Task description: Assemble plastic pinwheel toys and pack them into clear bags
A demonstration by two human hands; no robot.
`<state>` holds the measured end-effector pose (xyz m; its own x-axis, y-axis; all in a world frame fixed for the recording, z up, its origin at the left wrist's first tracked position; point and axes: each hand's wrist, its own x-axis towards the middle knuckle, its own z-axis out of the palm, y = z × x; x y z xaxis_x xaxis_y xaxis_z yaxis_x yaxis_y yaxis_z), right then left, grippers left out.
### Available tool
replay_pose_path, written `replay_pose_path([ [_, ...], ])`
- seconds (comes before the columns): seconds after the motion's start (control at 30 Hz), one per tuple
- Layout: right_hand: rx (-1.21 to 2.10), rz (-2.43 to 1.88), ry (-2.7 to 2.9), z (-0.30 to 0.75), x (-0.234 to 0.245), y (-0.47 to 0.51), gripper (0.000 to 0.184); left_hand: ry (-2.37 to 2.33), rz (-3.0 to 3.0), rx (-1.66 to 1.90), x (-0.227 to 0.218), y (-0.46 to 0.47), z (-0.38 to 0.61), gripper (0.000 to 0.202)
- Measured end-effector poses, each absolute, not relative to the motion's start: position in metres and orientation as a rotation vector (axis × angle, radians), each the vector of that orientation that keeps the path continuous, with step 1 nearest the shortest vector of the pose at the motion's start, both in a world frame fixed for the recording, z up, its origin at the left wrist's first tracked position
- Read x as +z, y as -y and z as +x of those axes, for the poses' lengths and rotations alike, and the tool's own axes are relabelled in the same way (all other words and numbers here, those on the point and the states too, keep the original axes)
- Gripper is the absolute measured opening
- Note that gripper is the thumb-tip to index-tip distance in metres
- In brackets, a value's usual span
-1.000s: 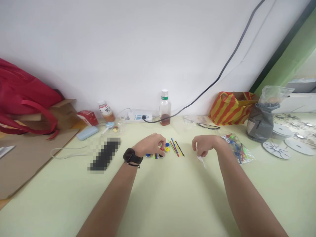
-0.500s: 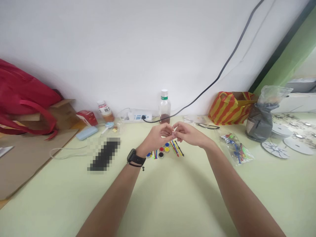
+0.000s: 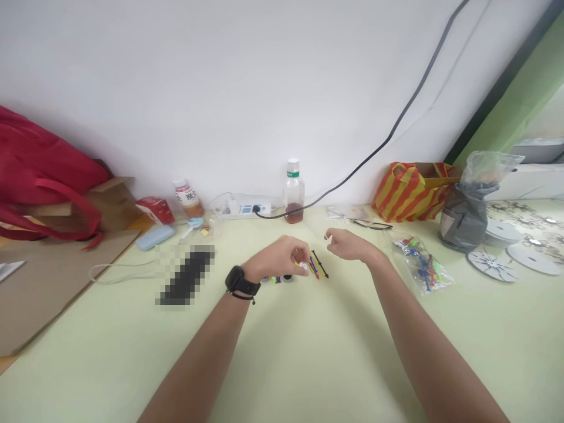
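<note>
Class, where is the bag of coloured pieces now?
In the head view, the bag lies at right on the table, between the right hand and the pale discs.

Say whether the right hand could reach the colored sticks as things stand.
Probably yes: the right hand is close beside the colored sticks, with nothing visible between, though the left hand crowds their other side.

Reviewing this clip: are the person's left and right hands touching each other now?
Apart. The head view shows pale green tabletop and coloured sticks in the gap between the left hand and right hand.
</note>
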<state>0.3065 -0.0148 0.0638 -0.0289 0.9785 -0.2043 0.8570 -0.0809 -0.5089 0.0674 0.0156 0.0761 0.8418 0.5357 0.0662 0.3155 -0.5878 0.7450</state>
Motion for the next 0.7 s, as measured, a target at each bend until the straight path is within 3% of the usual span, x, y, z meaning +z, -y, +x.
replay_pose_path([
  [0.13,0.881,-2.141,2.009,0.312,0.043,0.010,0.042,-0.622,2.373,0.105,0.063,-0.016,0.073,0.018],
  [0.23,0.906,-2.166,2.041,0.310,0.037,0.006,0.043,-0.587,2.433,0.107,0.056,-0.019,0.072,0.016],
  [0.7,0.820,-2.004,2.113,0.293,0.036,0.005,0.013,-0.780,2.536,0.325,0.065,-0.033,0.053,0.031],
])
